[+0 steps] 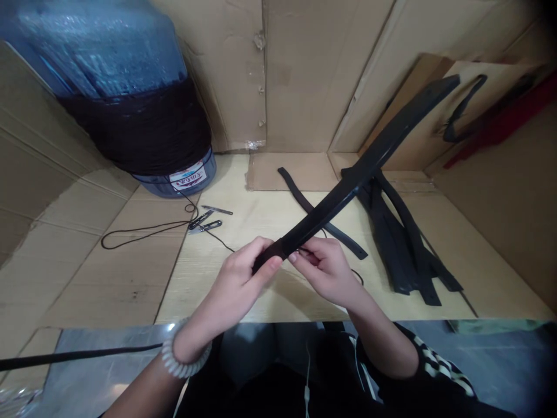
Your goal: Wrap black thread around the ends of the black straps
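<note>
My left hand is closed around the lower end of a long black curved strap, which rises to the upper right. A dark cord wrapping covers part of the strap by my thumb. My right hand pinches thin black cord at the strap's underside, its fingertips partly hidden. A loop of this cord shows beyond the right hand. More black cord runs from my left hand back toward a blue water bottle, whose middle is wound thickly with dark cord.
Small thread snips and a thin pointed metal tool lie left on the pale table. A short black strap lies behind my hands, with several more straps piled at right. Cardboard walls enclose the back and sides.
</note>
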The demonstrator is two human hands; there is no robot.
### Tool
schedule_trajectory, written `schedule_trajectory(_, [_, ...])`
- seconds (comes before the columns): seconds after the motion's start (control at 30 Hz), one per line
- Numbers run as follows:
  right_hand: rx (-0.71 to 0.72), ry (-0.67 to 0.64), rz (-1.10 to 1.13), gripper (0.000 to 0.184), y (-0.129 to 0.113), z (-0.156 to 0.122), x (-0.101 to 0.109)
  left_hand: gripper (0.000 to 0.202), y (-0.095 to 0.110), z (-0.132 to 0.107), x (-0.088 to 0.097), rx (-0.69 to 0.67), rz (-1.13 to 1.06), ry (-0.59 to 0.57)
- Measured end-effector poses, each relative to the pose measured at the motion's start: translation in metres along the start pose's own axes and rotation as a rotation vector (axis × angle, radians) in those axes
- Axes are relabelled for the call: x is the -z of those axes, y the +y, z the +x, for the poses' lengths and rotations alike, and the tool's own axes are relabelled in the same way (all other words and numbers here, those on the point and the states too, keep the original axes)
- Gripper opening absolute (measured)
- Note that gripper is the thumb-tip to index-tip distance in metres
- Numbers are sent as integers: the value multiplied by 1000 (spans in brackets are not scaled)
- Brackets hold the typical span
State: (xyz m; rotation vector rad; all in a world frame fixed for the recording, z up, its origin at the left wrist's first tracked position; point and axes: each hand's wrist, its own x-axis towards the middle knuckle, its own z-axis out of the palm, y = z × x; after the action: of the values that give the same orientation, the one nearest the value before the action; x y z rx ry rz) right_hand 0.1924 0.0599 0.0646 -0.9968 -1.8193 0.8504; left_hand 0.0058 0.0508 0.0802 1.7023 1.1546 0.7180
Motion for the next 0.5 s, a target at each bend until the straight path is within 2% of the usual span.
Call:
schedule_trajectory(0.1, [42,16,8,26,4,-2,-2,31,0,1,-7,-44,167,99])
schedule_trajectory(0.23, [-48,72,21,33,5,-3,-5,31,-1,1,-16,-56,212,217])
schedule_trajectory(0.33, [-20,64,22,32,2,-5,-6,30,0,0,-16,-47,128,192])
schedule_trajectory(0.43, [26,68,14,30,0,-7,-5,27,4,-2,-8,-48,32,136])
schedule_trajectory(0.5, [41,58,36,26,-2,-8,-4,25,6,-1,2,-25,-56,40])
